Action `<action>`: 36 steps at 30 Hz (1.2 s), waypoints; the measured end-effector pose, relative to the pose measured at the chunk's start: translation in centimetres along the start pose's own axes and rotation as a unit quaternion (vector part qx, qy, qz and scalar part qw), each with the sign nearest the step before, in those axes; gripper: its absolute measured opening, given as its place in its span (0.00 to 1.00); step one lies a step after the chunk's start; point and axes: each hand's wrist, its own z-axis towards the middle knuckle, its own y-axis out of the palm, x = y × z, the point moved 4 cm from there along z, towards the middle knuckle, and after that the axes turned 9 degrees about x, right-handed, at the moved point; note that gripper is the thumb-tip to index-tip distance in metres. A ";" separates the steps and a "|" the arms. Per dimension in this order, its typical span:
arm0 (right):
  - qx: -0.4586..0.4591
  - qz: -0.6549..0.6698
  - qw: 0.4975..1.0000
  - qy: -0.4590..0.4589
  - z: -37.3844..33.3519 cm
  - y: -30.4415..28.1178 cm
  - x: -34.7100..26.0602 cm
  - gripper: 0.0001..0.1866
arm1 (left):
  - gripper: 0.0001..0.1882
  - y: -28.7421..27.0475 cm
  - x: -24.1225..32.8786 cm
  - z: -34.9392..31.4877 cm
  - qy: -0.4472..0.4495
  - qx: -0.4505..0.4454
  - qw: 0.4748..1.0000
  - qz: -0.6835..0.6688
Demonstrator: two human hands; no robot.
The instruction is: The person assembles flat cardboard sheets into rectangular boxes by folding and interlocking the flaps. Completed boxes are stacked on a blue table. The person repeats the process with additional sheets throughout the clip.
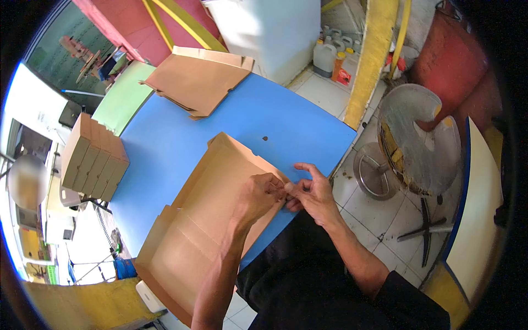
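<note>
An open, partly folded brown cardboard box (203,203) lies slantwise on the blue table, with some of its side walls raised. At its right corner both hands meet. My left hand (259,193) reaches across the box, its fingers curled closed around the corner edge. Beside it, my right hand (312,193) has thumb and lower fingers at the same corner flap, while its index finger sticks out. The fingertips partly hide the flap between them.
Flat cardboard blanks (201,80) lie at the back of the blue table (297,115). Several folded boxes are stacked (96,159) at its left edge. To the right stand a worn round-seated stool (418,137) and a yellow post (371,60). Plastic jugs (324,58) sit on the tiled floor.
</note>
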 end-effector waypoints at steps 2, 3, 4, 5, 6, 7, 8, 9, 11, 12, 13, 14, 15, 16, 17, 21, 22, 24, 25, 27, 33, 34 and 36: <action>0.019 -0.032 0.999 -0.029 0.7 -0.8 -0.2 0.29 | 0.15 -0.4 1.0 -0.6 0.038 0.053 0.997 0.047; 0.040 -0.057 0.996 -0.052 0.9 -1.4 -0.5 0.29 | 0.15 -0.8 1.5 -1.1 0.065 0.078 0.993 0.068; 0.052 -0.066 0.993 -0.081 0.9 -1.9 -0.8 0.29 | 0.15 -1.1 1.9 -2.0 0.092 0.103 0.986 0.091; 0.066 -0.075 0.990 -0.099 1.0 -2.4 -1.0 0.29 | 0.16 -1.2 2.1 -3.0 0.113 0.127 0.978 0.120; 0.065 -0.099 0.984 -0.129 1.3 -2.5 -1.3 0.29 | 0.18 -0.5 2.3 -4.2 0.159 0.096 0.966 0.181; 0.066 -0.125 0.978 -0.151 1.9 -2.6 -1.8 0.30 | 0.21 0.4 2.6 -5.3 0.209 0.074 0.943 0.249; 0.069 -0.147 0.973 -0.161 2.4 -2.5 -2.2 0.30 | 0.21 1.6 2.6 -6.1 0.228 0.015 0.934 0.274; 0.048 -0.202 0.951 -0.228 2.6 -2.0 -3.0 0.31 | 0.21 2.7 2.6 -6.7 0.246 -0.042 0.917 0.310; 0.011 -0.277 0.900 -0.335 2.5 -1.1 -4.5 0.33 | 0.18 5.0 2.9 -8.4 0.249 -0.124 0.920 0.276; 0.008 -0.338 0.853 -0.397 2.2 -0.9 -5.4 0.31 | 0.15 5.7 3.2 -9.5 0.278 -0.128 0.915 0.263; -0.011 -0.394 0.822 -0.411 2.1 -0.7 -5.8 0.30 | 0.12 6.2 3.6 -10.4 0.312 -0.127 0.909 0.247; -0.032 -0.438 0.790 -0.429 1.8 -0.7 -6.2 0.28 | 0.10 6.6 3.3 -10.9 0.277 -0.142 0.900 0.304; -0.048 -0.478 0.753 -0.450 1.6 -0.6 -6.6 0.27 | 0.10 6.1 3.2 -11.4 0.285 -0.146 0.904 0.282; -0.089 -0.482 0.779 -0.392 1.9 -0.6 -6.6 0.20 | 0.11 5.1 3.0 -12.0 0.292 -0.150 0.908 0.259; -0.094 -0.496 0.781 -0.368 1.9 -0.6 -6.7 0.19 | 0.11 4.1 2.7 -12.7 0.283 -0.167 0.910 0.252; -0.119 -0.492 0.793 -0.339 0.6 0.3 -7.0 0.15 | 0.18 -1.3 0.9 -15.0 0.089 -0.202 0.904 0.367; -0.135 -0.479 0.800 -0.335 0.0 1.0 -6.7 0.14 | 0.21 -2.5 1.1 -15.7 0.103 -0.169 0.913 0.356; -0.180 -0.459 0.802 -0.337 -1.3 3.0 -5.8 0.15 | 0.28 -3.4 1.3 -16.2 0.113 -0.090 0.927 0.347; -0.190 -0.436 0.825 -0.305 -1.8 3.9 -5.0 0.16 | 0.27 -3.2 1.4 -16.2 0.123 -0.024 0.931 0.343; -0.212 -0.368 0.863 -0.272 -2.7 6.1 -3.4 0.19 | 0.24 -1.8 1.5 -16.1 0.142 0.111 0.926 0.331; -0.264 -0.355 0.873 -0.205 -3.4 9.1 -0.6 0.23 | 0.12 1.1 0.0 -17.0 0.196 0.389 0.834 0.339; -0.271 -0.332 0.886 -0.178 -3.2 9.1 -0.4 0.22 | 0.12 1.4 -0.3 -17.1 0.208 0.410 0.823 0.334; -0.287 -0.316 0.885 -0.184 -2.9 9.3 -0.1 0.21 | 0.11 1.6 -0.8 -17.2 0.230 0.424 0.809 0.335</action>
